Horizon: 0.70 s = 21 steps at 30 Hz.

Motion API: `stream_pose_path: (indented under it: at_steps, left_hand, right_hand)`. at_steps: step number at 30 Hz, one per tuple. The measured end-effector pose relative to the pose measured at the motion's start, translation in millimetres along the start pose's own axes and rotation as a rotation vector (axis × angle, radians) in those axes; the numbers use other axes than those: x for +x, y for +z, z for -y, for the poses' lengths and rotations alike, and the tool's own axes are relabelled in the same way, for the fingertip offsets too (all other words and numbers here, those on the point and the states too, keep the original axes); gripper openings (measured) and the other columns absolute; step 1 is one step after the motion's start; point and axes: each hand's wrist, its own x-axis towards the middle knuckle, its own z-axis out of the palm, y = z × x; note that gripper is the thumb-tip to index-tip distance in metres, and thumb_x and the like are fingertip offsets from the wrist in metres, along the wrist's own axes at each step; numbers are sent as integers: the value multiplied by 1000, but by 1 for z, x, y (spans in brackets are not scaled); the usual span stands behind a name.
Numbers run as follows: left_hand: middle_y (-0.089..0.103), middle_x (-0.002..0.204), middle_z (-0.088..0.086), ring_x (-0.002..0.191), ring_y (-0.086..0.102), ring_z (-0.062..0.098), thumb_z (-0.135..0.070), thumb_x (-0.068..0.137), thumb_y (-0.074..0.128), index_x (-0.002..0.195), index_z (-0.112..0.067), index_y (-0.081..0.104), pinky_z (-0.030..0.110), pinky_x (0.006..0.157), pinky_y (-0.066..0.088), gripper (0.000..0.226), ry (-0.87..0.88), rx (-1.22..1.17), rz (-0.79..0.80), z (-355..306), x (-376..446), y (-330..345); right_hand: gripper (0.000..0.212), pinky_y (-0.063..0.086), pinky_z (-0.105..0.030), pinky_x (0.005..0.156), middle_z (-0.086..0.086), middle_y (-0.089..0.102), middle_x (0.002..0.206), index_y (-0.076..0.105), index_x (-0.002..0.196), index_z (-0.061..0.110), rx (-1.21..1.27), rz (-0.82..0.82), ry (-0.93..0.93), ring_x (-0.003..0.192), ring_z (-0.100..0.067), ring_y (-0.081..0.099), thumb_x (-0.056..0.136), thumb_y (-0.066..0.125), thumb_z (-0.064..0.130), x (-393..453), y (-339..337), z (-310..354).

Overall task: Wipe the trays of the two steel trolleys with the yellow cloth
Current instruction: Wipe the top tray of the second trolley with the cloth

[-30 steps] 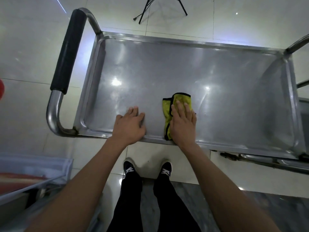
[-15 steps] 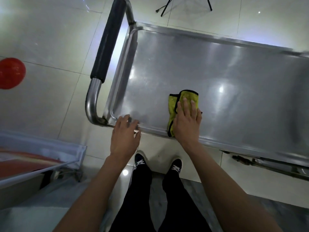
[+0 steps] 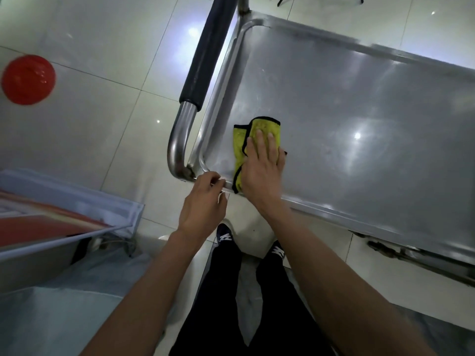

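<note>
Covering most of the view, the pale tiled floor shines with small spots of light. On it stands the steel trolley, and its top tray fills the upper right part of the picture; the flat metal is dull grey with some bright reflections and has a low raised rim all around. At the left end of the tray a bent steel handle rises, and its upper part is wrapped in a black grip. At the lower left there is a grey frame with a red and orange surface inside it. A round red object lies on the floor at the far left, well apart from the trolley. Below, the person's black trousers and two dark shoes with white marks are visible. The right hand lies flat on the yellow cloth, with straight fingers pressing it down on the tray near the front left corner. The cloth is folded, has a black edge, and its lower end reaches the front rim. The left hand is just beside it, with its fingers curled over the front rim of the tray at the corner.
</note>
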Motion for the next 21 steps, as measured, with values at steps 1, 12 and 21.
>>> stream_pose_path:
  at_steps: [1, 12, 21]
  left_hand:
    - [57, 121, 10, 110, 57, 25, -7, 88, 66, 117, -2, 68, 39, 71, 57, 29, 1, 10, -5, 2, -1, 0]
    - [52, 136, 7, 116, 57, 26, -3, 84, 63, 126, -13, 66, 39, 83, 56, 43, 35, 85, -40, 16, -25, -1]
    - [61, 133, 2, 81, 65, 30, 2, 80, 61, 119, -9, 68, 37, 59, 54, 41, -13, 8, -114, 25, -21, -1]
  right_hand:
    - [51, 14, -54, 119, -7, 21, 163, 38, 149, 14, 36, 6, -32, 152, -27, 9, 100, 37, 25, 0, 1, 2]
    - [51, 23, -52, 116, -6, 27, 161, 41, 148, 14, -51, 24, -206, 151, -25, 17, 100, 38, 32, -58, 10, 2]
    - [40, 24, -46, 116, 2, 40, 155, 55, 138, 18, 57, 122, -480, 148, -20, 27, 99, 46, 25, -9, 5, 32]
